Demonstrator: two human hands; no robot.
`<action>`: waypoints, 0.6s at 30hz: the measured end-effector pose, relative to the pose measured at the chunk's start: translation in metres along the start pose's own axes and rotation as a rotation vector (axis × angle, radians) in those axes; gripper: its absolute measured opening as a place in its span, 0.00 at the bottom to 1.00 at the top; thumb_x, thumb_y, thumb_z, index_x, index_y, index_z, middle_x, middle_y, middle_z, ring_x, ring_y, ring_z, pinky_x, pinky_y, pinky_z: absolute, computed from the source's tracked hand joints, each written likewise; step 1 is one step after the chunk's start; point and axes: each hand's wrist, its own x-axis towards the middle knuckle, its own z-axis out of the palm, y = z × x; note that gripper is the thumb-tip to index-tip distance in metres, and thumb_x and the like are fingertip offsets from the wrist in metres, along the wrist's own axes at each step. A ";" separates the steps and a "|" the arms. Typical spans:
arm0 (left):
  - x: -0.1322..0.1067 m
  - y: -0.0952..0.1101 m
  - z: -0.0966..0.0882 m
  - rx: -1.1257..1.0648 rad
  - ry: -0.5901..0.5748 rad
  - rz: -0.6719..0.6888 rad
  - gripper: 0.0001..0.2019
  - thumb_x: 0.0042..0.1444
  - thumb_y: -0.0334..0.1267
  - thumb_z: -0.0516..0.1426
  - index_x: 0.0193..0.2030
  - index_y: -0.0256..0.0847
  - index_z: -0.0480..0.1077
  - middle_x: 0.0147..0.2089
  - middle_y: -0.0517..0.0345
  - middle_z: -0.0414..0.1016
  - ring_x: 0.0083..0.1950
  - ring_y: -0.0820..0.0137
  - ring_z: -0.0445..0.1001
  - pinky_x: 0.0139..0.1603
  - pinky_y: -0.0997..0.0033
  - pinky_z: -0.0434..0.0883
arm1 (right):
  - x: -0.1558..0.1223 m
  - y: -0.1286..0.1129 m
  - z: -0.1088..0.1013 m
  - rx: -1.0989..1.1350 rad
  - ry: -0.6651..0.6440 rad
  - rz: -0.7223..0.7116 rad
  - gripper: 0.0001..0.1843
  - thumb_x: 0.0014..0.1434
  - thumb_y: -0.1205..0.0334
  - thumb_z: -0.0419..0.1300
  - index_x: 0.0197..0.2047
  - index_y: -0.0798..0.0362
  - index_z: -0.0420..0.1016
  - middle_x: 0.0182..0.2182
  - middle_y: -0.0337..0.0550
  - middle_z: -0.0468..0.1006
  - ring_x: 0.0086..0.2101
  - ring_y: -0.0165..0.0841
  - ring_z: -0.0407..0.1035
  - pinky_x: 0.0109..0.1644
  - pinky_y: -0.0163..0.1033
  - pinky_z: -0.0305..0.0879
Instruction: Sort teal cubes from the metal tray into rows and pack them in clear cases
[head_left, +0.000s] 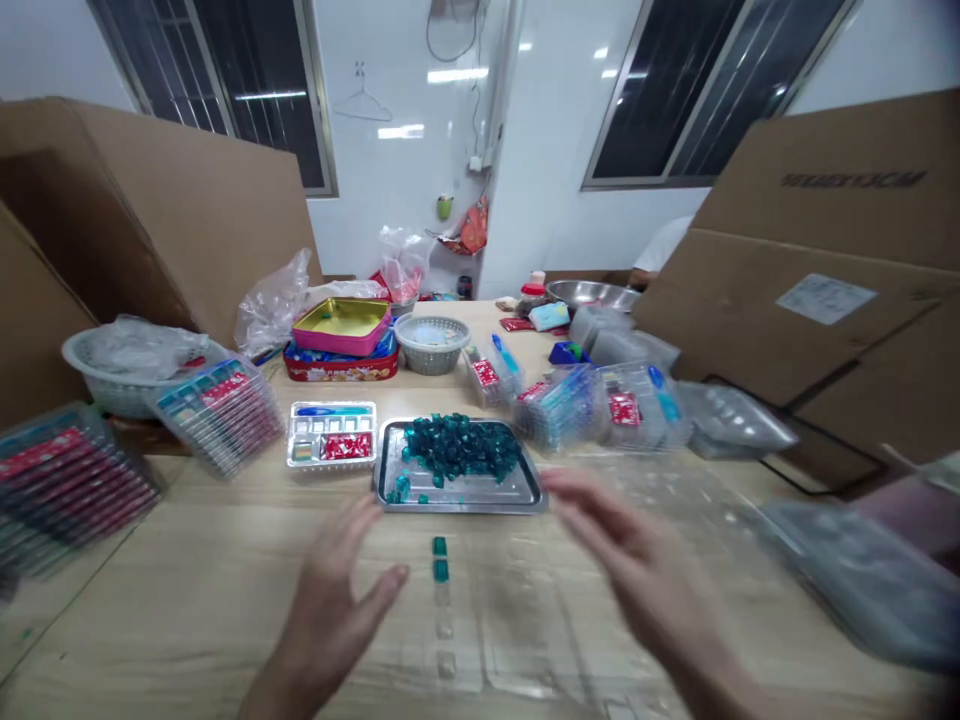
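Note:
My left hand (337,600) hovers open over the wooden table, fingers spread, just left of a clear plastic blister tray (517,630) lying flat in front of me. Two teal blocks (440,559) sit in the tray's top cells. My right hand (637,565) is blurred by motion, fingers stretched out, above the tray's right side and holding nothing. Behind the hands stands a metal tray (517,490) with a heap of teal blocks (461,447).
A packed clear tray (331,435) lies left of the metal tray. Stacks of filled packs (225,410) stand at left, more packs (592,405) at right. Baskets (433,343), a tin (341,325) and cardboard sheets (810,250) ring the table. Empty clear trays (862,580) lie at right.

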 end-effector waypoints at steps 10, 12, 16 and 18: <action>-0.062 -0.027 0.181 0.107 -0.379 0.315 0.42 0.42 0.63 0.51 0.62 0.43 0.52 0.67 0.49 0.43 0.67 0.54 0.54 0.62 0.56 0.66 | 0.056 0.081 0.091 -0.186 -0.273 -0.109 0.09 0.53 0.69 0.53 0.34 0.56 0.74 0.36 0.47 0.76 0.38 0.36 0.70 0.44 0.39 0.63; -0.071 -0.039 0.197 0.150 -0.233 0.370 0.43 0.40 0.66 0.49 0.61 0.43 0.55 0.66 0.49 0.48 0.65 0.57 0.59 0.59 0.62 0.68 | 0.073 0.088 0.104 -0.310 -0.314 -0.140 0.14 0.52 0.73 0.50 0.38 0.56 0.75 0.37 0.47 0.76 0.39 0.35 0.70 0.45 0.37 0.62; -0.079 -0.057 0.207 0.206 -0.071 0.445 0.40 0.44 0.63 0.48 0.62 0.46 0.51 0.65 0.51 0.53 0.63 0.64 0.61 0.57 0.71 0.68 | 0.091 0.096 0.123 -0.389 -0.404 -0.189 0.20 0.45 0.78 0.50 0.39 0.56 0.75 0.38 0.47 0.76 0.40 0.35 0.69 0.46 0.36 0.60; -0.078 -0.059 0.204 0.208 -0.053 0.434 0.41 0.42 0.64 0.50 0.62 0.46 0.53 0.63 0.51 0.57 0.62 0.65 0.63 0.56 0.73 0.69 | 0.092 0.098 0.126 -0.399 -0.428 -0.205 0.18 0.44 0.78 0.51 0.36 0.56 0.76 0.36 0.47 0.76 0.40 0.36 0.69 0.44 0.36 0.60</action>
